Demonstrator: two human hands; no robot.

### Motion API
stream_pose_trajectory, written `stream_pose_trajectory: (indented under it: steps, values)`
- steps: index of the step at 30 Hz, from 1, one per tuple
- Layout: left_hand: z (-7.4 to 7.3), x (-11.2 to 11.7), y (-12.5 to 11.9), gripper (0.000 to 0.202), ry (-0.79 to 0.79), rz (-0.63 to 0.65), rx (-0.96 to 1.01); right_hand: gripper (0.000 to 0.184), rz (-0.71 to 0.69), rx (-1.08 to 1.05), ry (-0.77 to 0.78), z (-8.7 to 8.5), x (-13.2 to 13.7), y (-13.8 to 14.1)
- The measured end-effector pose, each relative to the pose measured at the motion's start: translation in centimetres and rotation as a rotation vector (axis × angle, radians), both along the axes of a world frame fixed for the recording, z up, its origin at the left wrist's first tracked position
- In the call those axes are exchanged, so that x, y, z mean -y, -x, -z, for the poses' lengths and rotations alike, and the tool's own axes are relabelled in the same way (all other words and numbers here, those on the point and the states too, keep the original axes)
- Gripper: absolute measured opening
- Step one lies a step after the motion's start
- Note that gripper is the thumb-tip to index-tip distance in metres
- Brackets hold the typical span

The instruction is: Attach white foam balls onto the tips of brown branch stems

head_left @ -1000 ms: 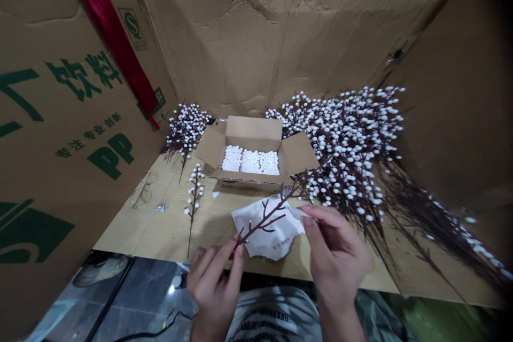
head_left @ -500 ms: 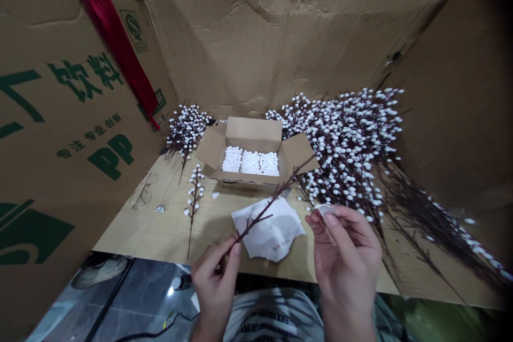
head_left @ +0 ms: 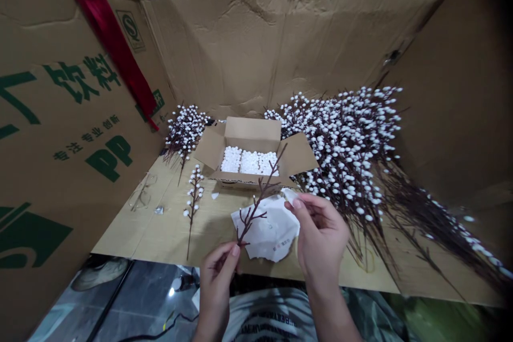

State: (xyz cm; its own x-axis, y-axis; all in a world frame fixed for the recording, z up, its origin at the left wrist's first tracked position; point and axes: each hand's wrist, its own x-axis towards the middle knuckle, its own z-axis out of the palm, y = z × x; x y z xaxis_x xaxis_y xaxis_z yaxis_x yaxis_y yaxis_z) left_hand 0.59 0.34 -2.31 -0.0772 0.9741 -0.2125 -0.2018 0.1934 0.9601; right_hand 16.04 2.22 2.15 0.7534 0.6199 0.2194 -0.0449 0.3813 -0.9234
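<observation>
My left hand (head_left: 219,267) is closed on the lower end of a bare brown artificial twig (head_left: 253,212), which leans up and to the right. No white berries show along most of its short side shoots. Between the thumb and fingers of my right hand (head_left: 320,232) is a small piece of white paper (head_left: 289,195), close to the twig's right side. Below and behind the twig, a torn white paper sheet (head_left: 276,235) lies on the table. Beyond it stands an open cardboard box (head_left: 252,179) with white foam berries (head_left: 250,162) in three groups.
A single berry twig (head_left: 194,197) lies left of the box. Berry branches (head_left: 340,139) are heaped at the right, with bare brown stems (head_left: 425,219) beside them. A smaller bunch (head_left: 186,128) and glasses (head_left: 140,195) are at left. Cardboard walls (head_left: 224,48) enclose the table (head_left: 160,235).
My right hand has moved left with the paper piece, closer to the twig. The twig in my left hand has turned more upright, and its tip has shifted left.
</observation>
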Motion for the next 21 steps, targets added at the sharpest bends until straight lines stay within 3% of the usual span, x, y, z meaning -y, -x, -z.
stream_pose_trajectory:
  steps: [21]
  values:
    - [-0.10, 0.08, 0.17, 0.041, -0.009, 0.026, -0.039, 0.016, -0.051, -0.018, 0.050, -0.21, -0.25, 0.37]
